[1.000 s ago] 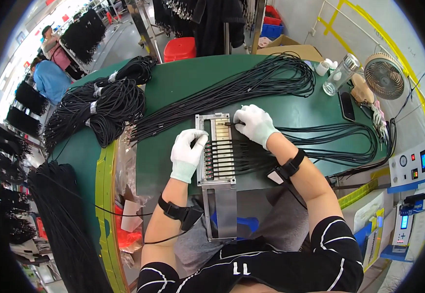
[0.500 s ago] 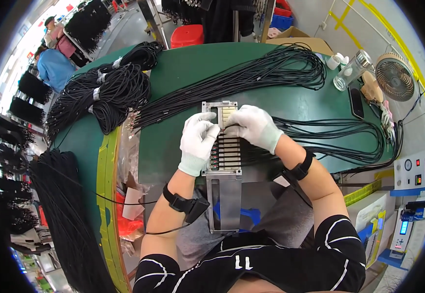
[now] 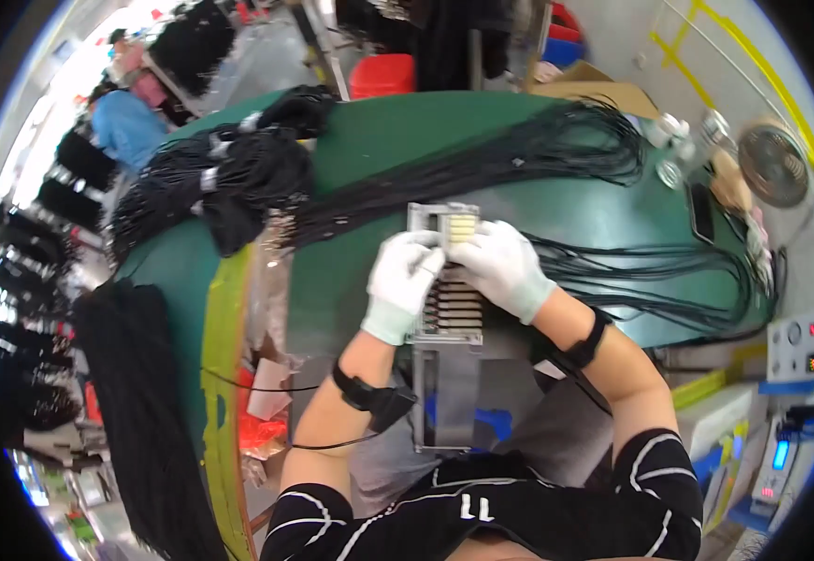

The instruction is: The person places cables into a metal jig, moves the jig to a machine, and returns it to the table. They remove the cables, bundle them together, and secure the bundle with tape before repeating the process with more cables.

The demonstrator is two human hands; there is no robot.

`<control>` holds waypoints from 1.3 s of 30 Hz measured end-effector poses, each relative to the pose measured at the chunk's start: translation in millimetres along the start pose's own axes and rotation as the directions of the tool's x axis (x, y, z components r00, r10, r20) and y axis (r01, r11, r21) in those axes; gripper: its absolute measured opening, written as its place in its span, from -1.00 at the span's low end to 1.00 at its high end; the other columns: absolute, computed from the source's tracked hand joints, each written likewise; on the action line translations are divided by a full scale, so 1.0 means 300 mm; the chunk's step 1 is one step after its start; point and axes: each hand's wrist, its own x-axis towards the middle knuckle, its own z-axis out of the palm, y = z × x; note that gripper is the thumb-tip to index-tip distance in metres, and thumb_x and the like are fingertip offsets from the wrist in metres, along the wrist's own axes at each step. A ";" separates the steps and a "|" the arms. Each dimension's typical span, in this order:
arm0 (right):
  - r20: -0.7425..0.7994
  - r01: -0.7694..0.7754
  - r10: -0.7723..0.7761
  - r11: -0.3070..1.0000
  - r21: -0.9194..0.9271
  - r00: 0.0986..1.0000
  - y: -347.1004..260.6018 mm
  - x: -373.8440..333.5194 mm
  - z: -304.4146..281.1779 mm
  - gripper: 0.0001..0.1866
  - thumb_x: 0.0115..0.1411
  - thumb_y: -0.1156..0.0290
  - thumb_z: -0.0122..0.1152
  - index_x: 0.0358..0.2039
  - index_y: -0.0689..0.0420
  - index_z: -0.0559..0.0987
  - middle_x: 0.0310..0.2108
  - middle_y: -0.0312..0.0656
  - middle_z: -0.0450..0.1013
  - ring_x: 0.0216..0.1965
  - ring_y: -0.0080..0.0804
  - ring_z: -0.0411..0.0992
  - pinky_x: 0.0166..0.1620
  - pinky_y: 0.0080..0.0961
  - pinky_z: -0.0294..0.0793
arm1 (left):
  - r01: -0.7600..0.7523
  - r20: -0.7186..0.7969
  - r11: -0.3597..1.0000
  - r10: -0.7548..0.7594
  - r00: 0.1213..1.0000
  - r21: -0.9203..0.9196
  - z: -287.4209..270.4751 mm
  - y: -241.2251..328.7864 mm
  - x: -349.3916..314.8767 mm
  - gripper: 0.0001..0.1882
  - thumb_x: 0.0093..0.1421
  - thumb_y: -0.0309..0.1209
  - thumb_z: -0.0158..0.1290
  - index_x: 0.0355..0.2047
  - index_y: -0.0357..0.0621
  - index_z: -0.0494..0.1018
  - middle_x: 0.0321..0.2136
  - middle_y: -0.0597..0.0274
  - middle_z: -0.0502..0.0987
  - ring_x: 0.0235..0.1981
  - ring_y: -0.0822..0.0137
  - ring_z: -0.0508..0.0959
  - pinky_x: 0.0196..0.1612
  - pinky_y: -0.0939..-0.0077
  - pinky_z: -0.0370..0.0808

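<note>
A metal jig (image 3: 444, 340) with a row of slots stands at the green table's front edge, its long plate (image 3: 451, 397) reaching toward my lap. Several black cable ends (image 3: 458, 309) lie side by side in its nearer slots; pale slots show at the far end. My left hand (image 3: 401, 285), in a white glove, is closed with fingers pinched over the jig's left side. My right hand (image 3: 505, 269), also gloved, curls closed over the right side, fingertips close to the left ones. What either pinches is hidden by the fingers and blur.
Loops of black cable (image 3: 650, 280) lie right of the jig, with a longer bundle (image 3: 482, 159) behind. Tied coils (image 3: 248, 168) are heaped at the far left. A glass bottle (image 3: 697, 145), phone (image 3: 701, 213) and fan (image 3: 773, 166) stand far right. Black straps circle both forearms.
The whole view has shifted, so the scene sits slightly further right and lower, and it is more blurred. Both hands stay closed at the jig; the right one has come slightly nearer me.
</note>
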 end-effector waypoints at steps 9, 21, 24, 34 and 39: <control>0.003 -0.041 0.041 0.998 0.042 0.999 -0.023 -0.004 -0.033 -0.77 -0.08 0.32 0.41 -0.36 0.00 0.61 -0.47 -0.26 0.52 -0.35 -0.24 0.47 -0.26 -0.30 0.42 | 0.189 0.046 0.979 -0.186 0.982 -0.072 0.026 0.032 -0.016 -0.79 0.19 -0.39 0.14 -0.52 -0.25 0.57 -0.17 0.12 0.59 -0.06 0.21 0.50 -0.02 0.39 0.45; 0.249 -0.413 0.330 0.705 0.576 0.910 0.016 -0.033 -0.040 -0.78 -0.06 0.28 0.41 -0.39 0.02 0.59 -0.46 -0.22 0.52 -0.32 -0.24 0.49 -0.25 -0.33 0.41 | -0.388 0.123 0.874 0.369 0.921 0.291 -0.002 0.073 0.024 -0.81 0.23 -0.45 0.10 -0.53 -0.26 0.51 -0.10 0.05 0.55 -0.12 0.21 0.52 -0.07 0.45 0.44; 0.091 -0.234 0.216 0.900 0.369 0.972 -0.014 -0.012 -0.043 -0.79 -0.05 0.27 0.39 -0.38 0.00 0.60 -0.45 -0.22 0.53 -0.32 -0.23 0.49 -0.25 -0.34 0.41 | -0.171 0.048 0.980 0.167 0.985 0.100 0.019 0.035 -0.001 -0.83 0.16 -0.42 0.17 -0.51 -0.25 0.57 -0.17 0.09 0.58 -0.17 0.20 0.53 -0.06 0.34 0.46; 0.012 -0.104 0.103 0.985 0.136 0.995 0.010 -0.015 -0.015 -0.78 0.03 0.24 0.39 -0.36 0.05 0.62 -0.44 -0.21 0.53 -0.37 -0.18 0.47 -0.25 -0.30 0.43 | 0.441 0.198 0.862 -0.401 0.895 -0.251 -0.004 0.040 0.010 -0.83 0.20 -0.43 0.15 -0.49 -0.28 0.56 -0.11 0.07 0.56 -0.09 0.23 0.50 -0.09 0.42 0.47; 0.404 -0.514 0.319 0.568 0.643 0.857 0.064 -0.029 -0.013 -0.84 0.13 0.35 0.34 -0.29 0.11 0.62 -0.41 -0.25 0.56 -0.36 -0.38 0.51 -0.21 -0.44 0.50 | -0.328 0.109 0.910 0.310 0.944 0.253 -0.015 0.055 0.036 -0.87 0.13 -0.46 0.19 -0.50 -0.26 0.55 -0.13 0.06 0.57 -0.06 0.16 0.49 -0.01 0.37 0.43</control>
